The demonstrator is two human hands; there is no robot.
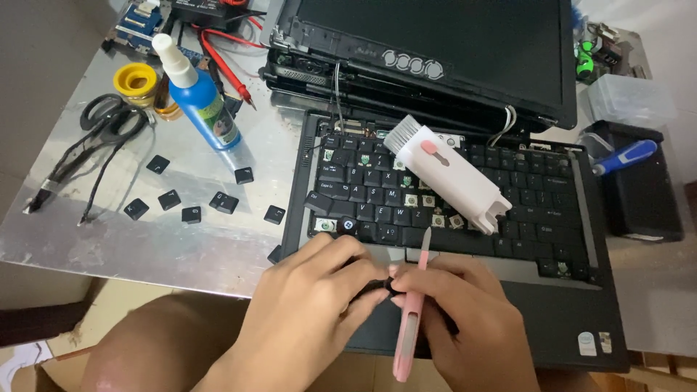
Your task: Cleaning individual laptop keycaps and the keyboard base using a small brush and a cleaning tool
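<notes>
Left hand: fingers pinched on a small black keycap, at the front edge of the black laptop keyboard.
Right hand: fingers clenched around a slim pink plastic tool, tip up.
On keyboard: white cleaning brush block.
Table: loose black keycaps, blue spray bottle.

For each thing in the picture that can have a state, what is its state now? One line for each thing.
Laptop keyboard: several keycaps missing.
Loose keycaps: scattered on the metal table.
Blue spray bottle: upright, capped.
White cleaning brush: lying across the keyboard.
Pink tool: held in right hand.
Left hand: fingers curled around a small dark piece.
Scissors: closed.
</notes>
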